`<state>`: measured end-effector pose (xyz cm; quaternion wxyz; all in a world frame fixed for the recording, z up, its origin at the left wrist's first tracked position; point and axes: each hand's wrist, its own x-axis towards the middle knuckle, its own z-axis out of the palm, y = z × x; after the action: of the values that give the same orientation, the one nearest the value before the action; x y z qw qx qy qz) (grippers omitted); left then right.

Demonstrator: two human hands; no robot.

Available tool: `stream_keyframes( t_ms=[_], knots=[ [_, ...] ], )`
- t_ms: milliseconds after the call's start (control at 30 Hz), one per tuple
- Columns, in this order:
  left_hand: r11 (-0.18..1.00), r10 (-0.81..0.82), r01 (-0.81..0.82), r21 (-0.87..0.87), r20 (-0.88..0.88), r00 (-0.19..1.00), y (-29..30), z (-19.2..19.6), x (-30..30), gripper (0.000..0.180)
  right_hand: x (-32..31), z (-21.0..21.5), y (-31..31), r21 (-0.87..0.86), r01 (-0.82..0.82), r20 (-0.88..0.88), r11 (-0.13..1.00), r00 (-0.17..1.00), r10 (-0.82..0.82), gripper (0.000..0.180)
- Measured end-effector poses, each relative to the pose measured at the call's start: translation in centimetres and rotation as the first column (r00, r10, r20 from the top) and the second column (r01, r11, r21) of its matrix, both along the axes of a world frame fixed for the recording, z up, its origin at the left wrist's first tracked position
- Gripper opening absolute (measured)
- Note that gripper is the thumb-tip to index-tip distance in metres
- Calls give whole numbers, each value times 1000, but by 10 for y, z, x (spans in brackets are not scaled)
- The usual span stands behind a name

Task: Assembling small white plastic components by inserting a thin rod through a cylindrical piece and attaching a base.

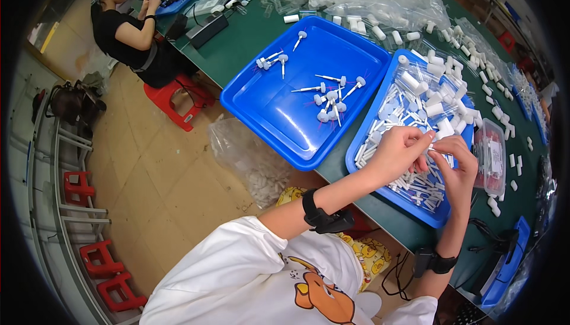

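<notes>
- Across the green surface (249, 40): two blue trays side by side, the left tray (279, 111) catching finished white-capped pins, probably kept apart on purpose.
- Over the right tray (409, 200) of loose white tubes: left hand (399, 154) and right hand (454, 167), fingertips meeting.
- Pinched between both: one small white piece (438, 137), grip clenched tight for fiddly alignment, looks like.

Two large blue trays (255, 111) sit side by side on the green worktop (249, 34). The left one holds about fifteen white capped pins (329, 102); the right tray (415, 203) holds too many white tubes (436, 109) to count. Four red stools (175, 102) stand on the floor left of the worktop.
</notes>
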<state>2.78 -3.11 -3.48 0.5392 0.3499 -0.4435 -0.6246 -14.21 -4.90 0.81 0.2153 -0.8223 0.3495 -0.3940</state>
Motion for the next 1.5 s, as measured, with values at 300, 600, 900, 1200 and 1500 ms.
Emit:
stream_keyframes(
  t_ms=[300,600,900,1200,1500],
  knots=[
    [777,528,-119,-618,537,658,32,47,31,17,-12,-7,-7,122,157,92,980,981,-168,31],
    [717,639,-414,-561,766,68,57,32,121,25,-11,-7,-8,127,297,51,946,951,-306,18],
    [735,662,-49,-677,699,273,49,24,62,22,-18,-16,-14,83,317,-37,945,948,-315,14],
    [778,585,67,-625,758,288,31,-11,27,14,-26,-26,-20,67,341,-71,938,939,-336,14],
    [769,597,67,-636,751,283,30,-11,27,10,-25,-25,-21,68,328,-62,942,944,-324,14]
  ],
)
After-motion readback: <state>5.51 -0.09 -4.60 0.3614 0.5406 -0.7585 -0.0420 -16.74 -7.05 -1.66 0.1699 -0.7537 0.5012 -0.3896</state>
